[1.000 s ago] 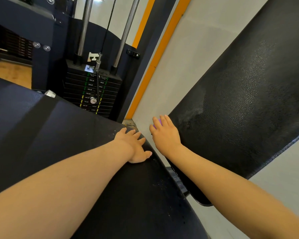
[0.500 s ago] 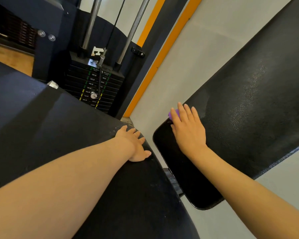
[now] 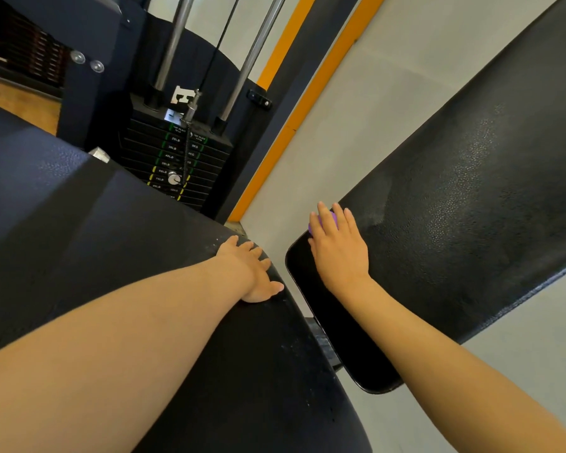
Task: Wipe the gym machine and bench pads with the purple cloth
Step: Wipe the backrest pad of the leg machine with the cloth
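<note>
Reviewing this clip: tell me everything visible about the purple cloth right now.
Only a small patch of the purple cloth shows, peeking between and beyond the fingers of the right hand. The rest is hidden under that hand, which presses it flat with straight fingers onto the near rounded end of the black textured bench pad. Its weave and full shape cannot be told.
</note>
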